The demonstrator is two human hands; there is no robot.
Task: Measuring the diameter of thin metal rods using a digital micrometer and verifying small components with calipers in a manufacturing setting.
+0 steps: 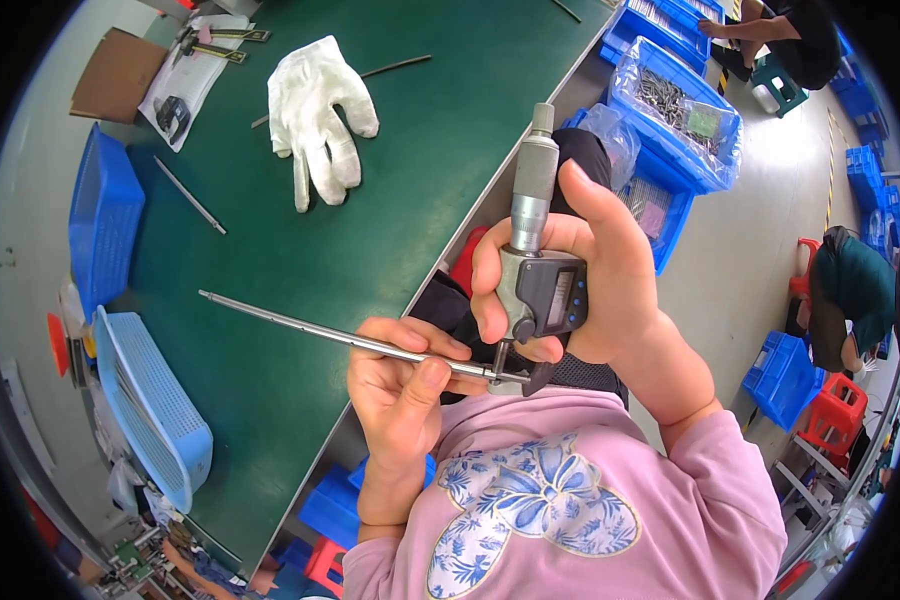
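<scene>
My left hand pinches a long thin metal rod between thumb and fingers. The rod slants from its pointed far-left tip toward my right hand. A digital micrometer with a grey thimble on top and a small display is gripped in my right hand. My right fingers curl round its frame, with the thumb raised beside the barrel. The rod's right end lies at the micrometer's jaws, low on the frame; whether they press on it I cannot tell.
On the green table lie a white glove, another thin rod and calipers. Blue baskets line the left edge. At right stand blue bins of metal parts, a red stool and other people.
</scene>
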